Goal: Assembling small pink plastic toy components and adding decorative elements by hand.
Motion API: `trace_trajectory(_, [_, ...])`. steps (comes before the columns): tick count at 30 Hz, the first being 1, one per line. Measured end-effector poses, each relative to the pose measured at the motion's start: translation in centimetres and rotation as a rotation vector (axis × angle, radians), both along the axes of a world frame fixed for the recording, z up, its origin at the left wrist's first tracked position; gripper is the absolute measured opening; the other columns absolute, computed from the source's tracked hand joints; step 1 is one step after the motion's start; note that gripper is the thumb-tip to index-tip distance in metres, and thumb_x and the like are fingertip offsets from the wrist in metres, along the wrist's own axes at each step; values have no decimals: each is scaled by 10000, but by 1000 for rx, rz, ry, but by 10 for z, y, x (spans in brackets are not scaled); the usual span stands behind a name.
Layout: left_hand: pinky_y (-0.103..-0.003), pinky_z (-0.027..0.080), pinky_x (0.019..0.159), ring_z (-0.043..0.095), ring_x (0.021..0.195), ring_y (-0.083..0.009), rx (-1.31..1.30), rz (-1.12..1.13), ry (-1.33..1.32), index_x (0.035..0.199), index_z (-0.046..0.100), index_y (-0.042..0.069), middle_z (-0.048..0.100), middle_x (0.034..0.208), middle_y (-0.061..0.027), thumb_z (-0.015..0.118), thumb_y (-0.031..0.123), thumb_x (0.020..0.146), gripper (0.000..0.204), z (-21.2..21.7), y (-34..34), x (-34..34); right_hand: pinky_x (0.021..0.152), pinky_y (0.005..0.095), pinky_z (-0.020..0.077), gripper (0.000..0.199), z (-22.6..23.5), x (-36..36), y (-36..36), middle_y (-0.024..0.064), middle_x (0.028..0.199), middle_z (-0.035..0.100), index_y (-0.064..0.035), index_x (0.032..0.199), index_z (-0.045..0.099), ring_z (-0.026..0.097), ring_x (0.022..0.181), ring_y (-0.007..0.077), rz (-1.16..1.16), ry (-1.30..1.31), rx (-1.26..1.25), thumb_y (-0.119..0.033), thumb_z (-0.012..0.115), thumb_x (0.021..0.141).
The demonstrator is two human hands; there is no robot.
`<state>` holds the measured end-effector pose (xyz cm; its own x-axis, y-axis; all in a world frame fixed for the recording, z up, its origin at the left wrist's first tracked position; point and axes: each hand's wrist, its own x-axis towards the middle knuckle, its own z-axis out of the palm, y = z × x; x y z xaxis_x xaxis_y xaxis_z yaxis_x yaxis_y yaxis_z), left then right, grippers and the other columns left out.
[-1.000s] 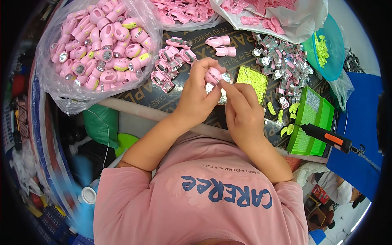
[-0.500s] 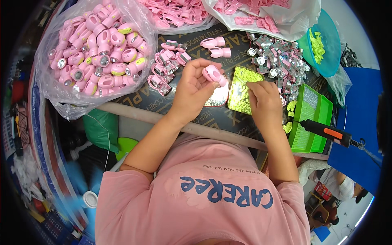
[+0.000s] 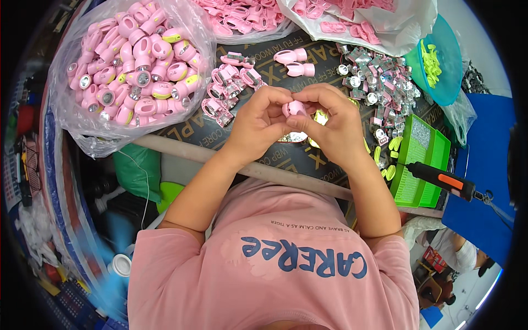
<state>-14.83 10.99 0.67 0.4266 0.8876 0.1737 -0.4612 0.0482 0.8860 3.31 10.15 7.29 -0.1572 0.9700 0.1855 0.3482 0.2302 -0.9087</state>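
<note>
A pink plastic flashlight shell [image 3: 296, 109] is held between both hands above the table. My left hand [image 3: 263, 116] closes its fingers around the shell's left side. My right hand [image 3: 331, 122] pinches it from the right with thumb and fingers; whether a small yellow-green part is in that pinch is hidden. Just below the hands, a tray of small yellow-green pieces [image 3: 320, 117] is mostly covered by my right hand. Beside it, part of a shiny tray [image 3: 294, 137] shows. Two pink shells [image 3: 290, 56] lie beyond the hands.
A clear bag of pink flashlights [image 3: 137, 66] stands at left. Pink assemblies [image 3: 223, 91] lie left of the hands, silvery inner parts [image 3: 379, 82] to the right. A green tray [image 3: 407, 165], an electric screwdriver [image 3: 440, 179] and a teal bowl [image 3: 448, 66] are further right.
My right hand has left the yellow-green tray and moved up and left to the pink shell. My left hand still holds the shell, now turned and partly covered by fingers.
</note>
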Motion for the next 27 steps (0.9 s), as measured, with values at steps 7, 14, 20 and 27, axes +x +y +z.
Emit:
trace_trajectory(7, [-342,554,985,628,1161,-196,-2,54,-99,1193,500,64,522,1224,-78,699,-149,855,446,-1,-2,4,781,294,550,312,-10,-4,0,97,1001,685,0,1030,726,664,863,183,-48,145,10,-5,839,739])
trace_trajectory(14, [-361,565,966,644,1149,-236,15,149,-70,1257,441,69,485,1268,-91,688,-153,863,515,-8,1,-10,749,269,578,308,-7,25,3,99,1023,654,71,1155,614,667,881,154,-168,540,-95,80,738,873])
trace_trajectory(20, [-379,558,993,612,1253,-348,-169,47,-239,1268,443,74,528,1290,-108,670,-106,905,465,1,7,-7,703,279,549,297,1,44,11,118,999,708,69,1174,670,680,796,158,-204,381,-341,-14,741,898])
trace_trajectory(27, [-404,545,1044,565,1308,-393,-378,2,-407,1267,439,91,545,1324,-127,667,-67,927,439,17,9,-5,685,300,532,264,13,39,-3,92,968,718,3,1036,730,659,785,158,-269,-366,-52,-152,822,843])
